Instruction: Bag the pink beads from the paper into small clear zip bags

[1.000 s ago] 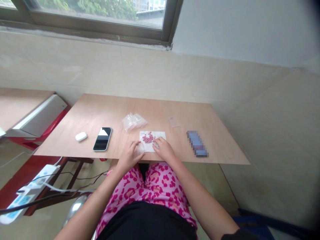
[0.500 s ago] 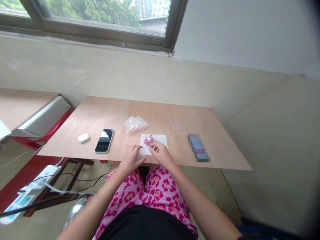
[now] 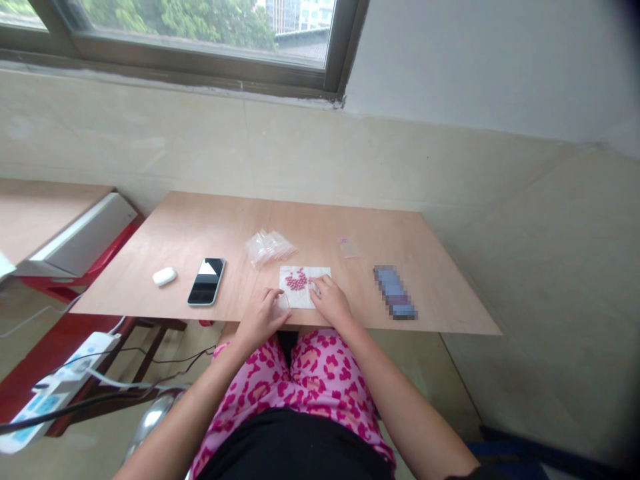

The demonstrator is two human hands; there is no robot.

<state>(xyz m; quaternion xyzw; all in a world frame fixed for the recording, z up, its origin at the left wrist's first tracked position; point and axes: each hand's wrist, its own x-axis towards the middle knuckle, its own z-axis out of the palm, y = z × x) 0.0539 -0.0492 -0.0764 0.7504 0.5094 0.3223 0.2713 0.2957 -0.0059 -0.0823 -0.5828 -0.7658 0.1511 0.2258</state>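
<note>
My left hand rests near the table's front edge, thumb and fingers closed on a small clear plastic bag with a thin red line along its rim. To its right lies a white paper sheet bearing a cluster of small pink-red beads. My right hand lies low over the sheet's right side, fingers stretched toward the beads. Its fingertips are at the cluster's right edge, with thumb and forefinger slightly apart. Whether they touch a bead is too small to tell.
Behind the sheet is a pile of clear plastic bags; a single small bag lies farther right. A phone and a white earbud case are on the left, a blurred-out phone-shaped object on the right. A power strip sits below left.
My right hand has moved away from the bag in my left hand, rightward and slightly forward to the beads' right edge. My left hand still holds the bag in about the same place.
</note>
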